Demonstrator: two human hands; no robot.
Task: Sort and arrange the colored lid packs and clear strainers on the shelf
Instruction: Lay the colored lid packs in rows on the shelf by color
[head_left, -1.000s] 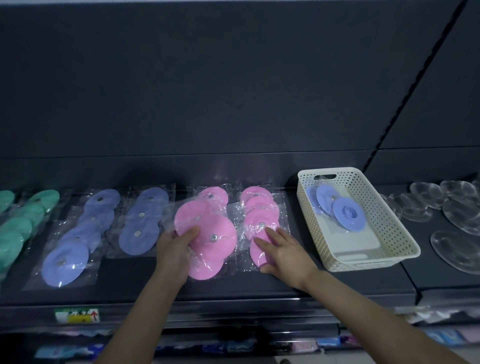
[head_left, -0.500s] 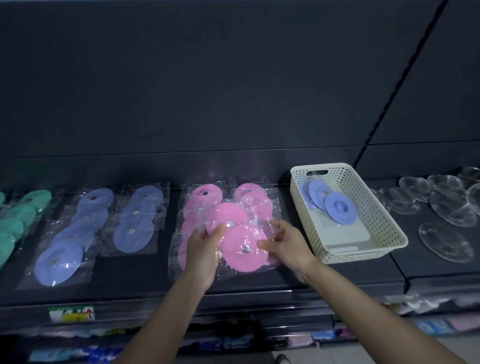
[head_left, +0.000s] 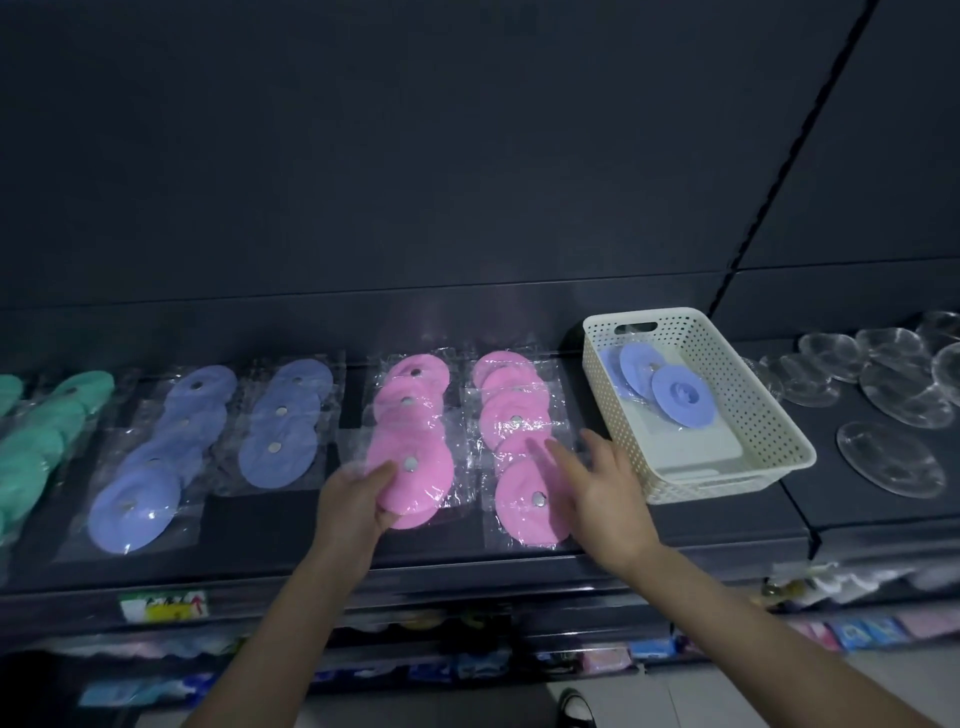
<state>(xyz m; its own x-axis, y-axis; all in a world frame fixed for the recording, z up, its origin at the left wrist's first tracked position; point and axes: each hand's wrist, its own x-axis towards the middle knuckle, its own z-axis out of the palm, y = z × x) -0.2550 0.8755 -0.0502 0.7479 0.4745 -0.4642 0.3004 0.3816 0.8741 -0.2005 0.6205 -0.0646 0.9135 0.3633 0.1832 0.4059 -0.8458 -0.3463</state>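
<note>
Two rows of pink lid packs lie side by side mid-shelf. My left hand (head_left: 353, 501) grips the front pack of the left pink row (head_left: 415, 467), thumb on top. My right hand (head_left: 605, 488) hovers with straight fingers over the front of the right pink row (head_left: 519, 426); whether it touches is unclear. Blue lid packs (head_left: 280, 426) and another blue row (head_left: 150, 467) lie to the left, green ones (head_left: 36, 447) at the far left. Clear strainers (head_left: 891, 457) lie at the right.
A cream perforated basket (head_left: 769, 415) holding blue lids (head_left: 680, 395) stands just right of my right hand. The dark shelf's front edge (head_left: 467, 577) carries a price label (head_left: 163, 605). Lower shelves with packaged goods show below.
The pink pack held up in both hands half a second ago now lies at the front of the left pink row. My right hand has let go and moved right over the other row.
</note>
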